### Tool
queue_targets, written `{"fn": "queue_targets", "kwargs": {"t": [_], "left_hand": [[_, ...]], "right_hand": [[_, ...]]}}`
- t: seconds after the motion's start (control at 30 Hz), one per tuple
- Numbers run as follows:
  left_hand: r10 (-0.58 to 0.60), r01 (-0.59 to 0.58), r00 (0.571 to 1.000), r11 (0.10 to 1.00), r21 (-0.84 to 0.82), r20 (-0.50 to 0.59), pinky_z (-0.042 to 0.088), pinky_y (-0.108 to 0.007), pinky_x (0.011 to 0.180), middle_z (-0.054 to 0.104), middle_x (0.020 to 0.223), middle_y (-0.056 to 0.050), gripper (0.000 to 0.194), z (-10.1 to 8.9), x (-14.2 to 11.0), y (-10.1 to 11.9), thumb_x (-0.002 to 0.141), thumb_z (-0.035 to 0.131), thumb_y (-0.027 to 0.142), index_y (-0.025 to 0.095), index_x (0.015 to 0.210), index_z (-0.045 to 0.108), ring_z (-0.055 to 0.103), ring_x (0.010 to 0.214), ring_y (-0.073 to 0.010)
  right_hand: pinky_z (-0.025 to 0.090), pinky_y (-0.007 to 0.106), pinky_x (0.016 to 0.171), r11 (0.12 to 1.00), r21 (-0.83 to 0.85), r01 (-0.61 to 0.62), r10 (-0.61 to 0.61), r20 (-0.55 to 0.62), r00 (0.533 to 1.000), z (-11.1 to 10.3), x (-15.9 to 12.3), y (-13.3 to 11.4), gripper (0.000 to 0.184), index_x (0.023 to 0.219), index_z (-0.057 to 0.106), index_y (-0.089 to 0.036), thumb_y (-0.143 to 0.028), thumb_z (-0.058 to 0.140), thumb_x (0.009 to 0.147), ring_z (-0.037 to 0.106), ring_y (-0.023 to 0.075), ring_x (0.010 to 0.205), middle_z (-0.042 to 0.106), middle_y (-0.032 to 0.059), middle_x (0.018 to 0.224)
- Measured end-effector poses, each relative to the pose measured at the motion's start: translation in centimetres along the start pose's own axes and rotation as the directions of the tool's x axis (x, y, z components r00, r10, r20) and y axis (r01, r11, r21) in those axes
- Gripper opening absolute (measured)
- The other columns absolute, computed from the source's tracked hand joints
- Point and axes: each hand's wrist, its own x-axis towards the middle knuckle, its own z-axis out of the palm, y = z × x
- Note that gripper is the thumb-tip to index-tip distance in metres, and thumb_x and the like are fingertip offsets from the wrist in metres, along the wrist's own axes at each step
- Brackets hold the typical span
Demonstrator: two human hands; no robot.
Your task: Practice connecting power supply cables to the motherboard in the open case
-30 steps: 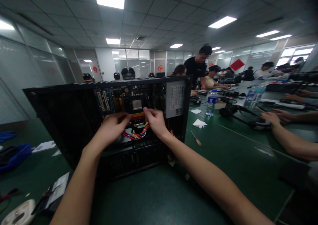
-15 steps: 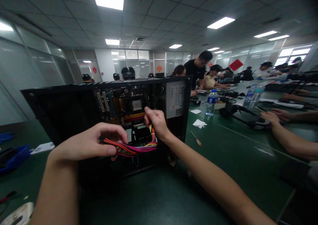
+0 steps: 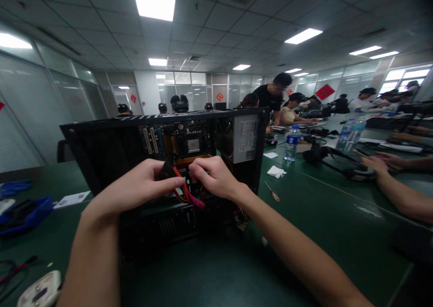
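Note:
A black computer case [image 3: 101, 128] stands on its long side with its open face toward me. Inside it show the motherboard [image 3: 158, 142], a fan [image 3: 224, 134] and the power supply [image 3: 246, 140] at upper right. My left hand [image 3: 145, 180] grips a bundle of coloured power cables [image 3: 196, 202] near its dark connector [image 3: 166, 171]. The bundle bends in a loop below both hands. My right hand [image 3: 216, 176] is closed on the same cables, close to the left hand; its fingertips partly hide them. Both hands are in front of the case's lower middle.
A screwdriver [image 3: 272, 192], a crumpled tissue [image 3: 276, 171] and a water bottle [image 3: 291, 143] are to the right on the green table [image 3: 209, 271]. A blue tray [image 3: 29, 216] and a white paper [image 3: 71, 199] lie left. Another person's hands [image 3: 377, 162] are at far right.
My hands have come closer together, the left turning the connector end up toward the case. The cable bundle went from stretched sideways to a tight bend. The view shifted slightly left.

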Motion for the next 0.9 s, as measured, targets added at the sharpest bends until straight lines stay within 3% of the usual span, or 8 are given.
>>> {"fn": "queue_targets", "kwargs": {"t": [0.1, 0.23, 0.37, 0.53, 0.63, 0.9], "left_hand": [[0.046, -0.062, 0.987, 0.993, -0.104, -0.152, 0.039, -0.018, 0.043, 0.056, 0.057, 0.001, 0.034, 0.7, 0.9, 0.1, 0.073, 0.078, 0.047, 0.015, 0.07, 0.067, 0.048, 0.05, -0.01], [0.095, -0.215, 0.954, 0.876, -0.431, -0.283, 0.049, -0.021, 0.053, 0.062, 0.068, -0.003, 0.036, 1.7, 1.8, 0.2, 0.074, 0.079, 0.047, 0.013, 0.079, 0.068, 0.056, 0.058, -0.0113], [0.136, -0.282, 0.955, 0.697, -0.66, -0.264, 0.053, -0.02, 0.062, 0.066, 0.073, -0.003, 0.031, 3.3, 2.7, 1.2, 0.07, 0.085, 0.037, 0.012, 0.082, 0.07, 0.059, 0.063, -0.0094], [0.107, -0.267, 0.962, 0.573, -0.775, -0.253, 0.052, -0.016, 0.064, 0.065, 0.073, -0.001, 0.029, 5.5, 3.5, 2.7, 0.076, 0.081, 0.038, 0.012, 0.077, 0.069, 0.057, 0.061, -0.0055], [0.093, -0.263, 0.961, 0.594, -0.76, -0.259, 0.052, -0.017, 0.064, 0.065, 0.072, -0.001, 0.032, 6.1, 3.6, 3.1, 0.074, 0.083, 0.041, 0.012, 0.075, 0.068, 0.057, 0.061, -0.0057], [0.127, -0.273, 0.939, 0.84, -0.469, -0.32, 0.046, -0.023, 0.054, 0.063, 0.068, -0.003, 0.042, 6.4, 2.1, 4.0, 0.084, 0.068, 0.054, 0.014, 0.07, 0.065, 0.053, 0.057, -0.0101]], "right_hand": [[0.039, 0.024, 0.062, 0.999, 0.041, -0.022, 0.021, 0.006, 1.0, -0.9, 0.7, -3.2, 0.033, 0.091, 0.062, -0.019, -0.049, 0.05, 0.098, 0.056, 0.0123, 0.065, 0.064, -0.0006, 0.073], [0.039, 0.023, 0.056, 0.987, 0.126, -0.096, 0.101, -0.034, 0.994, -2.2, 1.5, -5.4, 0.032, 0.093, 0.059, -0.019, -0.051, 0.062, 0.09, 0.055, 0.0114, 0.061, 0.061, -0.0024, 0.072], [0.04, 0.023, 0.057, 0.985, 0.155, -0.08, 0.102, -0.142, 0.985, -3.5, 1.3, -5.2, 0.03, 0.089, 0.059, -0.018, -0.048, 0.058, 0.093, 0.054, 0.0107, 0.064, 0.06, -0.0019, 0.074], [0.041, 0.023, 0.058, 0.985, 0.162, -0.06, 0.098, -0.238, 0.966, -4.8, 0.7, -4.7, 0.031, 0.089, 0.061, -0.019, -0.05, 0.06, 0.092, 0.054, 0.0115, 0.066, 0.06, -0.0012, 0.075], [0.041, 0.023, 0.056, 0.982, 0.179, -0.054, 0.105, -0.288, 0.952, -5.1, 0.7, -4.8, 0.034, 0.084, 0.059, -0.02, -0.053, 0.061, 0.091, 0.053, 0.0113, 0.064, 0.057, -0.002, 0.071], [0.043, 0.023, 0.059, 0.978, 0.203, -0.053, 0.114, -0.304, 0.946, -5.2, 0.9, -5.3, 0.04, 0.079, 0.06, -0.02, -0.057, 0.056, 0.093, 0.052, 0.0121, 0.067, 0.054, -0.0014, 0.072]]}}
